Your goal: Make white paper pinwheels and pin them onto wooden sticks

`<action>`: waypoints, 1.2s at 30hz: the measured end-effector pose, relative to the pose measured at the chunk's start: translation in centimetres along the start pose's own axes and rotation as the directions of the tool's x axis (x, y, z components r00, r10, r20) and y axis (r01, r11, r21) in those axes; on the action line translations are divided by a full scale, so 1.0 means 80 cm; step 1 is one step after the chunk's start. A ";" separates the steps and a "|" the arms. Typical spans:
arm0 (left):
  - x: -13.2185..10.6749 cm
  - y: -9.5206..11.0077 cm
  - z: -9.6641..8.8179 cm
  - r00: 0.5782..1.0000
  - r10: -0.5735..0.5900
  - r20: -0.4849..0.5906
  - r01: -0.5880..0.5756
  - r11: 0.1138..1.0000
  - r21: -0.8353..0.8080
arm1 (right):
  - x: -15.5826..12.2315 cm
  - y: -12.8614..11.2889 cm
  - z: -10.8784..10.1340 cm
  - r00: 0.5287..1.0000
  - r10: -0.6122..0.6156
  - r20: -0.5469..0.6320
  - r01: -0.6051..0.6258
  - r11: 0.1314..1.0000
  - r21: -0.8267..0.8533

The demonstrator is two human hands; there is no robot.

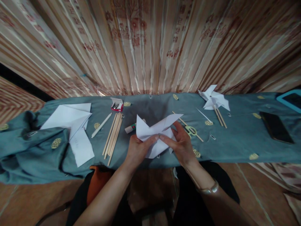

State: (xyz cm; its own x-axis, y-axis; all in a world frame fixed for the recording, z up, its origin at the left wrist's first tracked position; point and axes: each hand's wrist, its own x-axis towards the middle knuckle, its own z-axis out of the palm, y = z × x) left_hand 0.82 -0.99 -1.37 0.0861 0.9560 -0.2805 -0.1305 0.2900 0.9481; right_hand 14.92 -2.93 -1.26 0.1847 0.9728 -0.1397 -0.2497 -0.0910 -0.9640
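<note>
Both hands hold a white paper pinwheel (162, 125) above the front part of the cloth-covered table. My left hand (138, 149) grips its left side, thumb pressed near the centre. From the right, my right hand (182, 142) grips it with the thumb tip meeting the other thumb at the middle. The fingers behind the paper are partly hidden. Just behind the pinwheel lies a glue stick (130, 128), partly covered by it. Close to my right hand are green-handled scissors (191, 131) and a thin wooden stick (199, 138).
Several wooden sticks (113, 135), a white pen (101, 125) and a small red box (117, 106) lie left. White paper sheets (81, 147) are further left. To the right are pinwheels on sticks (213, 99), a thin white pointed item (204, 115), a phone (276, 127) and a blue-edged device (290, 99).
</note>
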 end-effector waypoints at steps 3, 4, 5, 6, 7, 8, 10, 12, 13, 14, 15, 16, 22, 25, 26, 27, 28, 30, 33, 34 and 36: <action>0.001 0.000 0.001 1.000 0.001 -0.017 0.000 1.000 0.012 | 0.000 -0.001 0.000 1.000 -0.006 0.008 0.006 1.000 -0.012; 0.001 0.000 0.001 1.000 0.000 -0.015 0.000 1.000 0.008 | 0.001 -0.001 0.000 1.000 -0.006 0.012 0.007 1.000 -0.019; 0.001 0.000 0.002 1.000 -0.001 -0.010 0.001 1.000 0.005 | 0.001 -0.001 0.000 1.000 -0.006 0.015 0.006 1.000 -0.026; 0.001 0.000 0.002 1.000 0.001 -0.005 -0.001 1.000 0.002 | 0.001 -0.001 0.000 1.000 -0.007 0.017 0.008 0.999 -0.034; 0.002 0.000 0.002 1.000 0.003 -0.002 -0.003 1.000 0.002 | 0.001 -0.001 0.000 1.000 -0.008 0.018 0.009 0.999 -0.041; 0.002 -0.001 0.002 1.000 0.005 -0.001 -0.005 1.000 0.004 | 0.001 -0.001 0.000 1.000 -0.010 0.018 0.010 0.999 -0.046; 0.004 -0.002 0.001 1.000 0.011 -0.005 -0.011 1.000 0.011 | 0.001 -0.001 0.000 1.000 -0.016 0.015 0.017 0.999 -0.044; 0.006 -0.003 0.000 1.000 0.017 -0.007 -0.017 1.000 0.015 | 0.002 -0.001 0.001 1.000 -0.022 0.013 0.023 0.999 -0.036; 0.007 -0.003 0.000 1.000 0.019 -0.006 -0.019 1.000 0.016 | 0.002 -0.001 0.001 1.000 -0.026 0.014 0.026 0.999 -0.036; 0.008 -0.003 0.000 1.000 0.023 -0.008 -0.023 1.000 0.016 | 0.003 -0.001 0.001 0.999 -0.030 0.016 0.030 0.999 -0.041; 0.008 -0.003 0.000 1.000 0.027 -0.010 -0.027 1.000 0.016 | 0.004 -0.001 0.000 0.999 -0.034 0.018 0.034 0.998 -0.049; 0.008 -0.003 0.001 0.999 0.031 -0.015 -0.031 0.999 0.018 | 0.004 -0.002 0.000 0.999 -0.036 0.021 0.037 0.998 -0.059; 0.006 0.005 0.004 0.998 0.057 -0.024 -0.057 0.998 0.025 | 0.007 -0.001 -0.003 0.998 -0.050 0.026 0.051 0.997 -0.056; 0.005 0.006 0.005 0.998 0.060 -0.036 -0.059 0.998 0.038 | 0.007 0.000 -0.002 0.999 -0.050 0.010 0.051 0.998 -0.045; 0.005 0.006 0.005 0.997 0.065 -0.038 -0.063 0.997 0.047 | 0.007 0.000 -0.003 0.999 -0.050 0.009 0.050 0.998 -0.047; 0.005 0.006 0.005 0.997 0.072 -0.040 -0.070 0.996 0.057 | 0.007 0.000 -0.003 0.999 -0.050 0.012 0.051 0.998 -0.048; 0.006 0.005 0.005 0.996 0.081 -0.038 -0.078 0.995 0.069 | 0.008 0.001 -0.004 0.999 -0.049 0.017 0.050 0.998 -0.046; 0.006 0.003 0.005 0.995 0.098 -0.027 -0.095 0.991 0.094 | 0.008 0.002 -0.006 0.999 -0.042 0.026 0.043 0.999 -0.031; 0.007 0.000 0.005 0.993 0.118 -0.005 -0.117 0.986 0.118 | 0.010 0.004 -0.008 0.999 -0.035 0.027 0.035 0.999 -0.001; 0.008 -0.001 0.004 0.993 0.121 0.000 -0.120 0.985 0.123 | 0.010 0.005 -0.009 0.999 -0.031 0.027 0.031 1.000 0.005; 0.008 -0.002 0.003 0.992 0.126 0.002 -0.125 0.983 0.138 | 0.011 0.005 -0.009 0.999 -0.022 0.025 0.022 1.000 0.007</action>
State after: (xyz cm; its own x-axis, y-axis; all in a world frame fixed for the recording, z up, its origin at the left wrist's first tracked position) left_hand 1.17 -0.41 -1.70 0.0710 0.9847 -0.1589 -0.0026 0.1595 0.9872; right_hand 15.65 -2.25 -1.93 0.1661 0.9797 -0.1123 -0.2521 -0.0679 -0.9653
